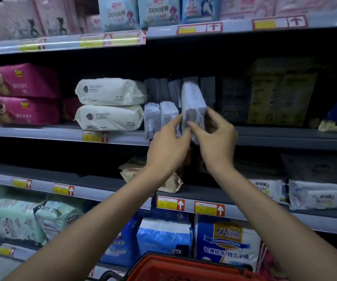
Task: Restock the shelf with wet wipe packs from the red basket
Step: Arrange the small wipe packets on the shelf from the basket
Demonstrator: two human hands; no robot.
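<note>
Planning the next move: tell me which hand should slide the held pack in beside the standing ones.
Right, probably. The right hand grips the wipe pack along its right side, next to the gap; the left hand only pinches its lower edge, in front of the standing packs.

Soft film packs on smooth painted metal.
We see the wet wipe pack (193, 106) wrapped in pale, crinkled plastic film; at its nine o'clock the cream packs (110, 92) wear smoother, satin film. The shelf (285, 138) looks like grey painted metal, matt. At six o'clock the red basket (163, 268) is moulded plastic lattice, glossy.
</note>
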